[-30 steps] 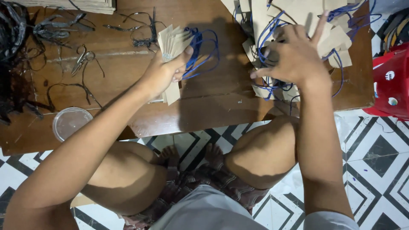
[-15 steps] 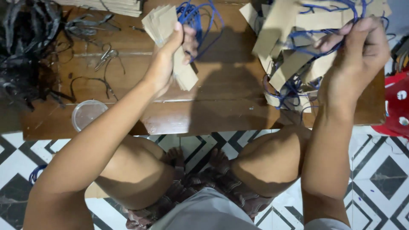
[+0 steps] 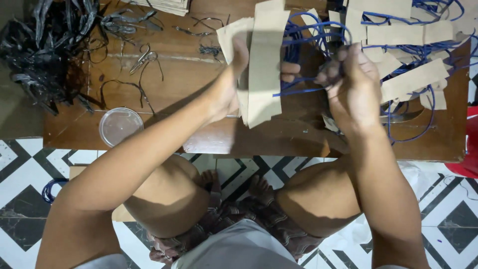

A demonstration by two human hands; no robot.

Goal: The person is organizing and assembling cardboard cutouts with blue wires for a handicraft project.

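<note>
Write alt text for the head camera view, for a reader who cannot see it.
Seen from above, the left hand grips a stack of tan paper strips with blue cord loops, while the right hand pinches the cords. Both work over a low wooden table strewn with more strips, black cord scraps, scissors and a clear round lid.

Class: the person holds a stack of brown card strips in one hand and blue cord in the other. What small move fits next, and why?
Probably draw the blue cord clear with the right hand: its loops run from the card strips gripped upright in the left hand to the right hand's fingers pinching it.
</note>
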